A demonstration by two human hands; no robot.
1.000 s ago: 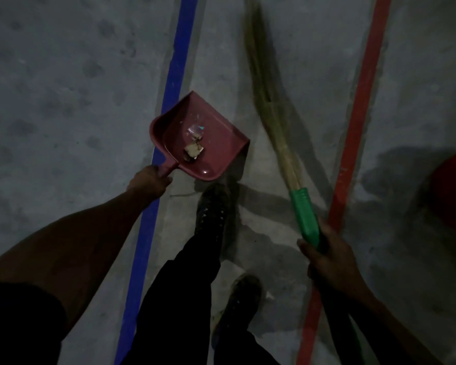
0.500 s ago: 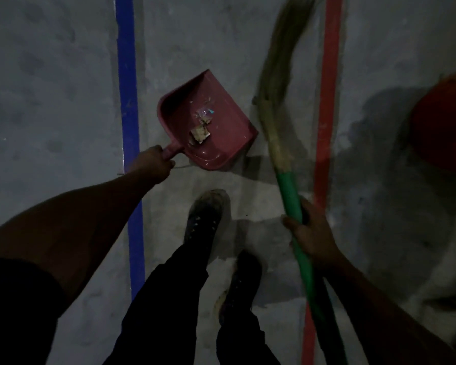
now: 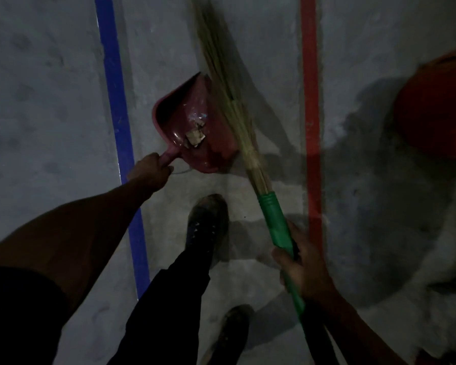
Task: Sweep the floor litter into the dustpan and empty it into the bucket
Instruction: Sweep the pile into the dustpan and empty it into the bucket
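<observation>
My left hand (image 3: 150, 171) grips the handle of a pink dustpan (image 3: 178, 119), held above the grey floor. Inside the pan lie a scrap of brown paper (image 3: 194, 138) and a bit of shiny wrapper (image 3: 196, 117). My right hand (image 3: 304, 264) holds the green handle of a straw broom (image 3: 273, 219). The broom's bristles (image 3: 223, 83) cross over the pan's right edge and reach toward the top of the view. A red bucket (image 3: 435, 106) stands at the far right, partly cut off by the frame.
A blue line (image 3: 116, 106) runs down the floor left of the dustpan, and a red line (image 3: 309, 101) runs between the broom and the bucket. My two dark shoes (image 3: 208, 217) and trouser legs fill the lower middle. The lighting is dim.
The broom has swung left, so its bristles now lie over the dustpan's right edge. The bucket has come further into view at the right. Both hands keep their grips.
</observation>
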